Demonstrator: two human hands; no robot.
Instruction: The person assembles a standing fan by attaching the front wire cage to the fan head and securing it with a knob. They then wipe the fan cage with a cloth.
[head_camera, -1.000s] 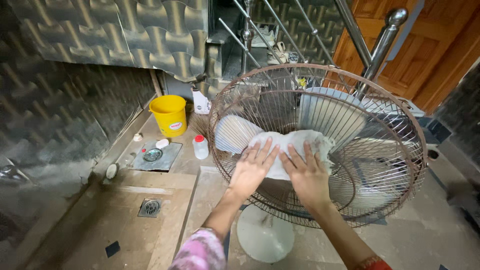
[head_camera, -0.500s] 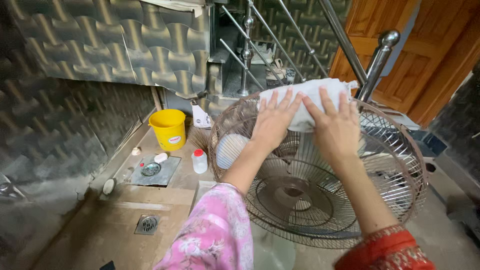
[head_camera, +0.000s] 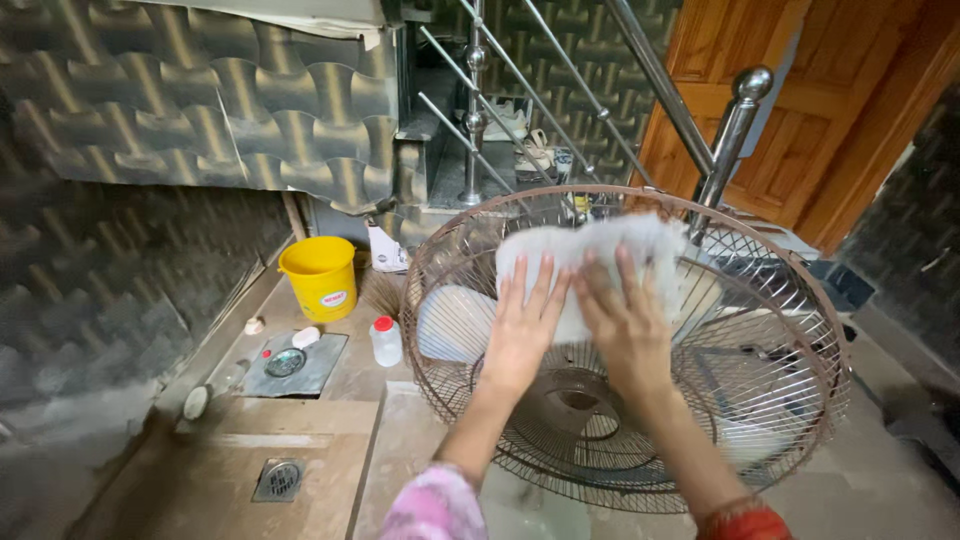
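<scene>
Left hand (head_camera: 522, 330) and right hand (head_camera: 628, 325) lie flat, palms down, fingers (head_camera: 545, 285) spread and extended, pressing a white cloth (head_camera: 590, 255) against the upper part of the round wire fan guard (head_camera: 760, 330). Neither hand grips; the cloth is only pinned beneath them. The cloth is crumpled and reaches near the guard's top rim. A yellow bucket (head_camera: 320, 277) and a small white bottle (head_camera: 385, 341) stand on the floor (head_camera: 300, 420), well apart to the left.

Bare floor (head_camera: 300, 430) left of the fan grille (head_camera: 800, 330) offers passage; bucket (head_camera: 320, 277) and bottle (head_camera: 385, 341) stand near its left rim, a railing post (head_camera: 735, 130) just behind.
</scene>
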